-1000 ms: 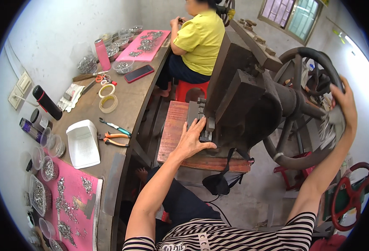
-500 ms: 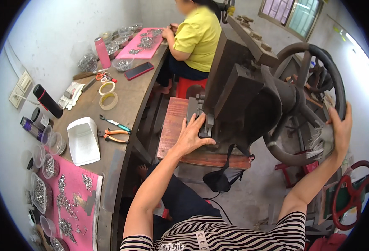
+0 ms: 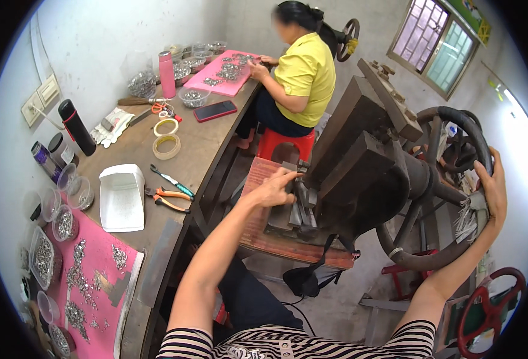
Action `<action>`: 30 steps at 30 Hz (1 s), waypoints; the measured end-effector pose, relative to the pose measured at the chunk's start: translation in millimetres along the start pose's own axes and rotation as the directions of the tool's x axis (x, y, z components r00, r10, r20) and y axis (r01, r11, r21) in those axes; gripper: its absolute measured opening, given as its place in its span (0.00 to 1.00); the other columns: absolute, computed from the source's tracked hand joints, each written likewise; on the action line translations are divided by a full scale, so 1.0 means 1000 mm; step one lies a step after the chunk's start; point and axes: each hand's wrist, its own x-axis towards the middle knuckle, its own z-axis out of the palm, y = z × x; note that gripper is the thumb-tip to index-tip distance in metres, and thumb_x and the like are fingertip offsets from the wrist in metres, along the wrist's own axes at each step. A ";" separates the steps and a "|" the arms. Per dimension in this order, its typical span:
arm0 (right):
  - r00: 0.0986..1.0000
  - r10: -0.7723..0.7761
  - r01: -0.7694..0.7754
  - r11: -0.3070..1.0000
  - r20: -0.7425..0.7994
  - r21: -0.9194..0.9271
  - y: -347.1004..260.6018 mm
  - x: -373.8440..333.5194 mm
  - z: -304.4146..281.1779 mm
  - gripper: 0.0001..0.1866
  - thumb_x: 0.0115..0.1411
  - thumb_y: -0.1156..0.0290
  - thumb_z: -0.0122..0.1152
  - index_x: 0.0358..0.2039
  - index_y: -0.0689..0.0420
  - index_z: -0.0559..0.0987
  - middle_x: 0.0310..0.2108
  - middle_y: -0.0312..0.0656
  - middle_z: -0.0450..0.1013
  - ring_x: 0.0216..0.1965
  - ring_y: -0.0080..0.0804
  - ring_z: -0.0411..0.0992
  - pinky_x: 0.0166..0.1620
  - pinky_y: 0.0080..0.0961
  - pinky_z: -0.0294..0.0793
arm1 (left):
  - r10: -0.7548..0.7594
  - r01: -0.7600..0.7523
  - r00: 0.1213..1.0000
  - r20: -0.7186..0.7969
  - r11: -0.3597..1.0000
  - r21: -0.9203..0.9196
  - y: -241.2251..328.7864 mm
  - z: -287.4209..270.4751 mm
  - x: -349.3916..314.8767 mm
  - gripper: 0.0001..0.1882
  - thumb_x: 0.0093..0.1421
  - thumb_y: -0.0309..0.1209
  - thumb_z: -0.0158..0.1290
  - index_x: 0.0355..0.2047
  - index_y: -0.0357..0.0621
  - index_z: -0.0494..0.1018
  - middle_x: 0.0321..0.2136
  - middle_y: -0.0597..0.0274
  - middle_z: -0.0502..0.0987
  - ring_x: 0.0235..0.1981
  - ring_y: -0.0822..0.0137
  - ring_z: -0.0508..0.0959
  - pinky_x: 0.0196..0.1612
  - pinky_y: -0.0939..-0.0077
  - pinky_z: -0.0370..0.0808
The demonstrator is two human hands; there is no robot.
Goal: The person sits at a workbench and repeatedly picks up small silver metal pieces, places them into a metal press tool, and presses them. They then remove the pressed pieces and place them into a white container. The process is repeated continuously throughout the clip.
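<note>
A dark metal hand press (image 3: pixel 360 161) stands in front of me on a red-brown wooden stand (image 3: pixel 257 182). My left hand (image 3: pixel 273 189) is at its die block (image 3: pixel 303 206), index finger stretched to the block's far end, thumb apart; no held piece shows. Whether the fingertip touches the metal is too small to tell. My right hand (image 3: pixel 494 191) curls round the outer right rim of the press's big handwheel (image 3: pixel 434 258), thumb on the near side. A frayed whitish cloth (image 3: pixel 470 216) is wrapped on the rim beneath that palm.
Along the left runs a workbench (image 3: pixel 117 143) with a white tray (image 3: pixel 122 200), pliers (image 3: pixel 169 200), tape rolls (image 3: pixel 166 146) and tubs of small metal parts (image 3: pixel 65 224). A person in yellow (image 3: pixel 305 72) sits beyond. A red wheel (image 3: pixel 491 314) stands at lower right.
My left hand has gone from spread fingers over the die block to a pointing index finger at its far end. My right hand stays on the handwheel. The view has shifted.
</note>
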 end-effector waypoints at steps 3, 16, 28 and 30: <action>0.997 0.000 -0.004 0.999 -0.074 -0.046 0.001 -0.011 -0.010 0.34 0.66 0.59 0.63 0.67 0.61 0.66 0.34 0.37 0.70 0.23 0.19 0.63 0.26 0.21 0.65 | 0.091 -0.065 0.995 -0.046 0.916 0.395 0.057 0.004 -0.042 0.28 0.51 0.44 0.71 0.51 0.49 0.81 0.46 0.56 0.71 0.52 0.57 0.72 0.61 0.57 0.61; 0.638 -0.662 0.363 0.709 0.393 0.605 -0.160 -0.207 0.297 0.32 0.54 0.71 0.74 0.58 0.64 0.73 0.48 0.50 0.73 0.42 0.43 0.74 0.46 0.36 0.75 | 0.258 0.258 0.740 -0.621 0.744 0.617 0.090 -0.014 -0.231 0.16 0.57 0.33 0.64 0.45 0.47 0.78 0.39 0.63 0.75 0.44 0.60 0.73 0.53 0.60 0.59; 0.038 -0.999 0.341 0.032 0.021 0.939 -0.350 -0.389 0.388 0.19 0.58 0.83 0.59 0.51 0.64 0.76 0.39 0.50 0.74 0.40 0.49 0.72 0.46 0.40 0.70 | -0.011 0.832 0.314 -0.949 0.485 0.270 0.141 -0.006 -0.512 0.17 0.55 0.31 0.65 0.45 0.45 0.79 0.39 0.61 0.75 0.44 0.57 0.72 0.52 0.59 0.62; -0.001 -1.000 0.347 0.014 0.015 0.938 -0.361 -0.414 0.399 0.19 0.58 0.83 0.59 0.52 0.63 0.77 0.40 0.49 0.74 0.41 0.49 0.72 0.46 0.41 0.70 | -0.045 0.844 0.277 -0.960 0.489 0.221 0.140 -0.007 -0.534 0.17 0.56 0.31 0.65 0.46 0.44 0.79 0.39 0.61 0.75 0.42 0.57 0.72 0.51 0.59 0.61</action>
